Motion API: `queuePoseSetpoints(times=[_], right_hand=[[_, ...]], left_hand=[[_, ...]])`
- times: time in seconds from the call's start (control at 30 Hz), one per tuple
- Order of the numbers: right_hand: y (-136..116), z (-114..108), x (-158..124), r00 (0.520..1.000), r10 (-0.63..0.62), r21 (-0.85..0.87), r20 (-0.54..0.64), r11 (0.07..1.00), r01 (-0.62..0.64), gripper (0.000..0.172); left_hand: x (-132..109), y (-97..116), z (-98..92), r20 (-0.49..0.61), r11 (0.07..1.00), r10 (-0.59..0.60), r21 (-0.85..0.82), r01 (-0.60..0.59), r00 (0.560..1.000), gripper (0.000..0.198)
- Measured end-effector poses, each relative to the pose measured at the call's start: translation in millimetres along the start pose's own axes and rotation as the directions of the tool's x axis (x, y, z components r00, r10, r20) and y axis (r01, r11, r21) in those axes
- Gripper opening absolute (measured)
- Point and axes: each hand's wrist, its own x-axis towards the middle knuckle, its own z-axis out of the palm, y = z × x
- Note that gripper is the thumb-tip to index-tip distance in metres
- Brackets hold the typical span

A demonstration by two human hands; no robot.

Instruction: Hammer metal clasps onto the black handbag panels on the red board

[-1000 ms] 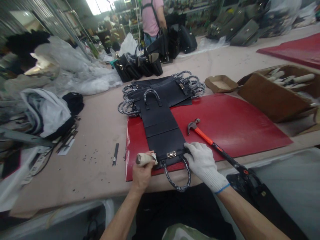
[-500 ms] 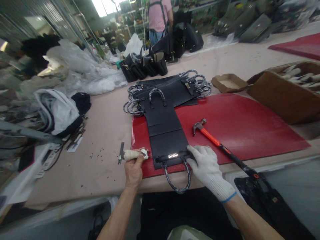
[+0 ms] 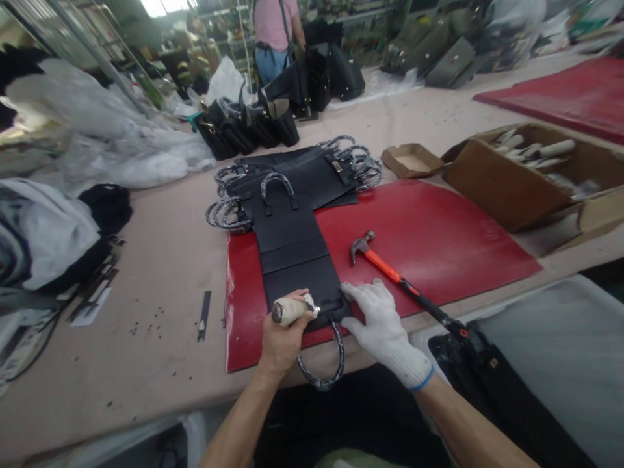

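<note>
A flat black bag panel [image 3: 292, 250] with a looped handle at each end lies on a red mat [image 3: 429, 240]. My bare left hand [image 3: 281, 338] grips a tape-wrapped tool handle [image 3: 290, 310], its metal tip on the panel's near edge where the clasp was. My gloved right hand [image 3: 380, 322] lies spread on the panel's near right corner, fingers flat. The near bag handle [image 3: 324, 370] hangs over the table edge. A hammer [image 3: 400, 279] with an orange and black shaft lies on the mat just right of my right hand.
A stack of black panels with handles [image 3: 336, 166] lies behind the mat. Finished black bags [image 3: 253, 123] stand further back, near a person in a pink top [image 3: 273, 32]. Cardboard boxes [image 3: 511, 175] sit at the right. Plastic wrap and cloth [image 3: 73, 162] pile up at the left.
My left hand has brought the wrapped tool from the mat's left edge onto the panel's near edge, covering the metal clasp. My right hand stays flat on the panel.
</note>
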Motion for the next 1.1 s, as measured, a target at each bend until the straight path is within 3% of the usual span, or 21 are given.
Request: queuePoseSetpoints(times=[0.07, 0.23, 0.3, 0.57, 1.1], right_hand=[[1.7, 1.0, -1.8, 1.000, -0.009, 0.037, -0.022, 0.999, 0.010, 0.056], [3.6, -2.7, -4.9, 0.998, -0.059, 0.143, -0.004, 0.988, 0.059, 0.017], [3.8, -4.4, -5.3, 0.997, -0.083, 0.155, 0.006, 0.985, 0.081, 0.011], [7.7, -2.6, -2.9, 0.984, -0.174, 0.162, -0.028, 0.971, 0.177, 0.012], [8.7, -1.1, -3.9, 0.985, -0.172, 0.132, 0.031, 0.977, 0.166, 0.024]], left_hand=[[1.9, -0.5, 8.3, 0.018, 1.000, -0.007, 0.010, 0.007, 1.000, 0.025], [3.7, -2.0, 11.8, 0.053, 0.999, -0.007, 0.049, 0.004, 0.999, 0.023], [3.8, -2.5, 10.3, 0.051, 0.999, -0.004, 0.049, 0.002, 0.999, 0.022], [3.2, 1.4, 11.7, 0.070, 0.997, -0.068, 0.032, 0.066, 0.995, 0.021], [12.9, 7.8, 18.3, 0.179, 0.997, -0.047, 0.077, 0.033, 0.983, 0.019]])
